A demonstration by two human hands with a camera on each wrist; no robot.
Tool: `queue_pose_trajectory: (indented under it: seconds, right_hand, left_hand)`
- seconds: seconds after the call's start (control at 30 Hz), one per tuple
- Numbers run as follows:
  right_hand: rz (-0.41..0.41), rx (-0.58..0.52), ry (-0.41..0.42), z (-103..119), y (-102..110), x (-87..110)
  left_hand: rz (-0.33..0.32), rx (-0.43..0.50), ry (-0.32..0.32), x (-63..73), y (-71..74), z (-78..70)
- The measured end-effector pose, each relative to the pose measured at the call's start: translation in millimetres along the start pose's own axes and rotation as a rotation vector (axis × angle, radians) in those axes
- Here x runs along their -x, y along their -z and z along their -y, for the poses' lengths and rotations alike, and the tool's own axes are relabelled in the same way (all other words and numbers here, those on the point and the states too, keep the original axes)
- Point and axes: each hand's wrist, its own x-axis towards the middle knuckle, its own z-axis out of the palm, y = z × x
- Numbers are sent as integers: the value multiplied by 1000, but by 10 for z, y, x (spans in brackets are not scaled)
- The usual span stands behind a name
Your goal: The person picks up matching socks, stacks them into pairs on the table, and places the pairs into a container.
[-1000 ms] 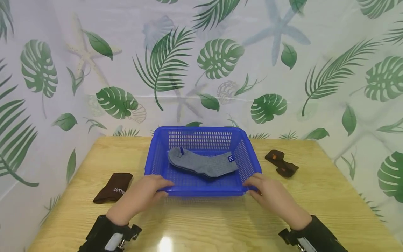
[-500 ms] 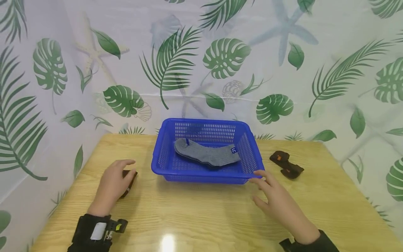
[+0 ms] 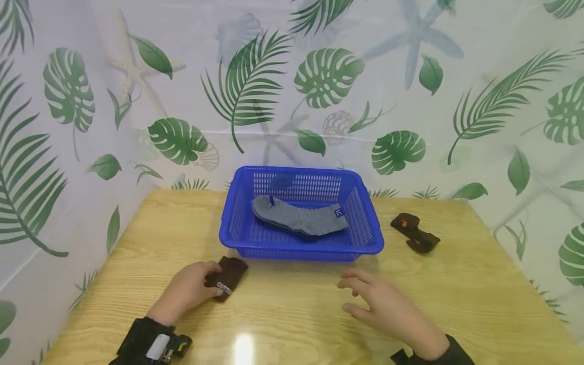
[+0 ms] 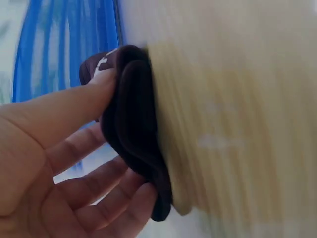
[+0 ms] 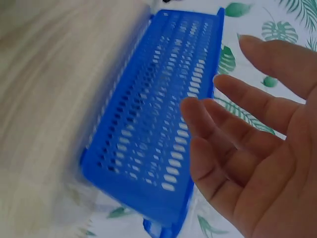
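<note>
In the head view my left hand (image 3: 189,289) pinches a folded dark brown sock (image 3: 230,279) with white lettering, just in front of the basket. The left wrist view has the thumb on top of this sock (image 4: 136,104) and the fingers along its edge, close to the tabletop. My right hand (image 3: 378,304) hovers over the table with fingers loosely bent, holding nothing; the right wrist view shows it apart from the blue basket (image 5: 143,114). Inside the blue plastic basket (image 3: 301,251) lies a pair of grey socks (image 3: 301,218) with a dark blue tag.
Another brown sock (image 3: 415,233) with an orange mark lies crumpled on the wooden table (image 3: 283,314), right of the basket. A leaf-patterned cloth (image 3: 328,101) hangs directly behind the table and along its sides.
Both hands have let go of the basket, which sits farther back. My left hand went to the brown sock at the left and brought it rightward. My right hand drew back from the rim.
</note>
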Motion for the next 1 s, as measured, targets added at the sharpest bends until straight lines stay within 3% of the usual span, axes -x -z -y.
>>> queue_pose_trajectory:
  seconds: [0.1, 0.2, 0.33, 0.47, 0.6, 0.83, 1.0]
  right_hand:
    - [29, -22, 13, 48, -101, -67]
    - [3, -38, 8, 93, -228, -180]
    - [-22, -34, -116, 120, -407, -379]
    - [18, 26, -270, 75, -590, -519]
    - [14, 6, -297, 27, -670, -570]
    - [-24, -170, -166, -8, -494, -539]
    - [-139, -322, -142, 40, -315, -503]
  left_hand:
    - [42, 22, -107, -58, -201, -334]
    - [81, 19, -227, -138, -391, -638]
    - [135, -19, -337, -239, -600, -982]
    - [183, -30, -362, -282, -738, -1178]
    - [192, 9, -359, -282, -755, -1183]
    - [259, 185, -228, -282, -613, -957]
    - [250, 223, -263, -278, -564, -859]
